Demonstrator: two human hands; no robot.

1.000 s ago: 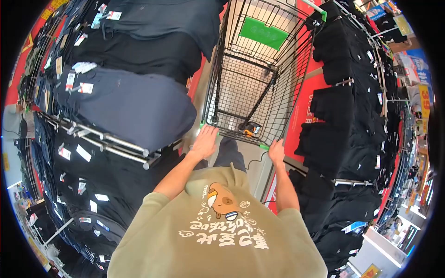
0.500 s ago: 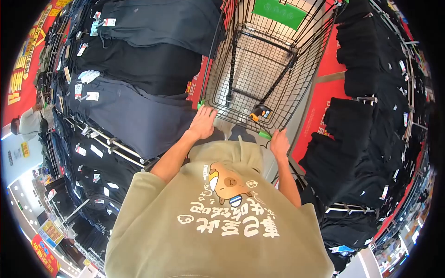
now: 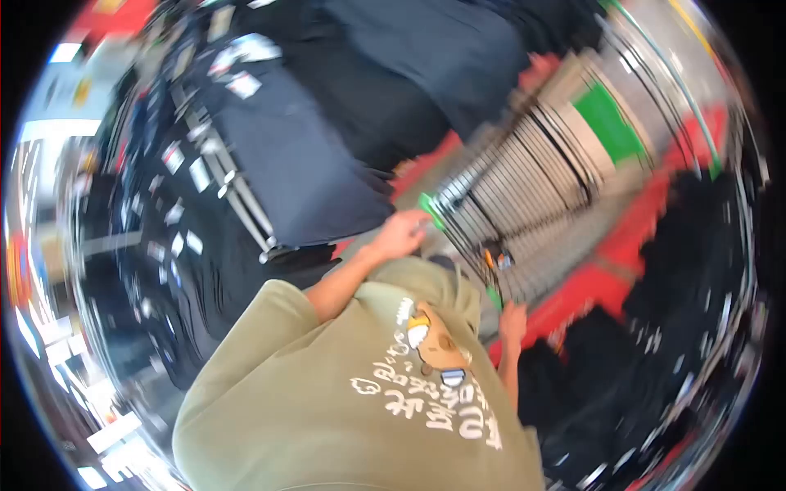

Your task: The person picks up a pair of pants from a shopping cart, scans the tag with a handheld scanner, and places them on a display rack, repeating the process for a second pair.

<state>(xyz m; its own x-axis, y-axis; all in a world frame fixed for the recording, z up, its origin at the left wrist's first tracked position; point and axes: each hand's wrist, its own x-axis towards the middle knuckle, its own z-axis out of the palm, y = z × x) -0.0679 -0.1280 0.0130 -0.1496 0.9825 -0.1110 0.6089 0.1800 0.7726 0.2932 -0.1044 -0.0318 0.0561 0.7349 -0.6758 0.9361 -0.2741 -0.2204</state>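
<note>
A black wire shopping cart (image 3: 524, 184) stands before me, tilted towards the upper right of the view, with green corner pieces and a green panel (image 3: 610, 123). My left hand (image 3: 403, 232) is closed at the near left corner of its rim. At the near right corner my right hand (image 3: 513, 322) is closed on the rim too, its fingers smeared by motion. Inside the basket, near my end, sits a small orange and black object (image 3: 497, 259), too blurred to name.
Dark folded trousers (image 3: 286, 155) with white tags hang on a metal rack (image 3: 233, 184) to the left, close to my left arm. More black clothing (image 3: 589, 385) hangs on the right. Red strips (image 3: 606, 282) with print run along the floor beside the cart.
The view has swung round, so the cart now points to the upper right and the racks are shifted and blurred. Both hands have stayed at the cart's near rim.
</note>
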